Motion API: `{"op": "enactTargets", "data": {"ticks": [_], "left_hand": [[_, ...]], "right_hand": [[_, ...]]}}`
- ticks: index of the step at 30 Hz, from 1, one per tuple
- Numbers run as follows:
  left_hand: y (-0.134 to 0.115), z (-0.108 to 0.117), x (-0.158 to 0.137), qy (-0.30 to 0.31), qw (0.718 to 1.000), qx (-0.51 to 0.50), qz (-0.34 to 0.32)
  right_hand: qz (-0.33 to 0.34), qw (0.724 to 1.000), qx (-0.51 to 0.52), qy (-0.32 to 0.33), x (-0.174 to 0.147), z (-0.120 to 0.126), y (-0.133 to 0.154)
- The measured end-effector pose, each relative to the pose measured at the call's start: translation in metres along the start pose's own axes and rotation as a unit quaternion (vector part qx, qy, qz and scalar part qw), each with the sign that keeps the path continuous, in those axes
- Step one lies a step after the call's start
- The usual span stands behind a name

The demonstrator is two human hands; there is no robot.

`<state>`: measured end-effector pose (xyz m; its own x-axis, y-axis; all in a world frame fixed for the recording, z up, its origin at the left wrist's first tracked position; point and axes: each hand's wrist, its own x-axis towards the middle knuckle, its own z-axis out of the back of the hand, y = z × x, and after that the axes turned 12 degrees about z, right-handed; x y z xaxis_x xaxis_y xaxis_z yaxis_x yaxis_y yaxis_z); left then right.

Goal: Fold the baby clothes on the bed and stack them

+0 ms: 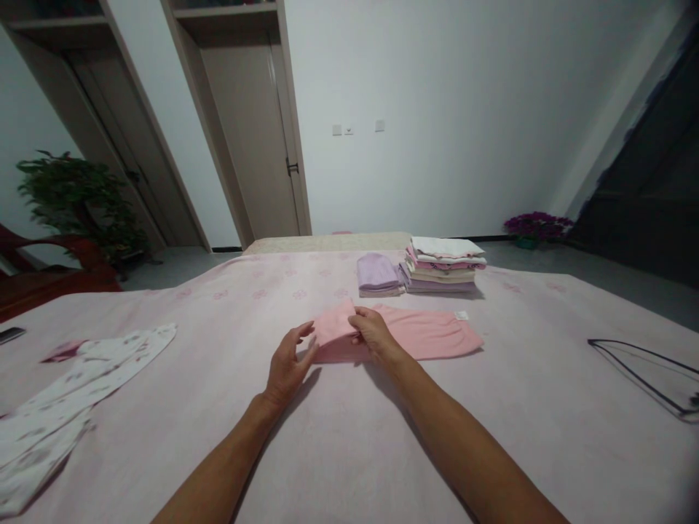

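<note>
Pink trousers (437,333) lie lengthwise across the bedspread in front of me, a small white label (461,316) at their right end. Their left part is doubled back over itself. My right hand (374,331) pinches the edge of that folded-over part between thumb and fingers. At the left fold, my left hand (290,362) has thumb and fingertips on the cloth from either side. Just behind the trousers sit a folded lilac garment (378,273) and a neat stack of folded clothes (443,266), white on top and purple at the bottom.
White patterned clothing (81,386) is spread at the left, near a phone (11,335). A black wire-like object (644,371) lies at the right. The pale pink bedspread (338,451) covers the whole surface. Beyond are a red wooden chair (81,262), a plant and doors.
</note>
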<state>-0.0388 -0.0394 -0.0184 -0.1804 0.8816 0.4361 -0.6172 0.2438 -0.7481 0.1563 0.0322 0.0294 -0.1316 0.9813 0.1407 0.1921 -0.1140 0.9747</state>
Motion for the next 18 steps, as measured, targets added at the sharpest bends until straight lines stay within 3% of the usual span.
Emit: {"op": "enactTargets", "data": {"ticks": [7, 12, 18], "left_hand": [[0.002, -0.006, 0.000, 0.068, 0.988, 0.099, -0.095], [0.001, -0.010, -0.004, 0.090, 0.981, 0.127, -0.116], [0.006, -0.014, -0.007, 0.124, 0.976, 0.137, -0.117]], "right_hand": [[0.011, 0.999, -0.004, -0.038, 0.013, 0.052, 0.031], [0.025, 0.998, -0.044, -0.043, 0.009, 0.090, 0.050], [0.037, 0.983, -0.165, -0.068, 0.004, 0.145, 0.053]]}}
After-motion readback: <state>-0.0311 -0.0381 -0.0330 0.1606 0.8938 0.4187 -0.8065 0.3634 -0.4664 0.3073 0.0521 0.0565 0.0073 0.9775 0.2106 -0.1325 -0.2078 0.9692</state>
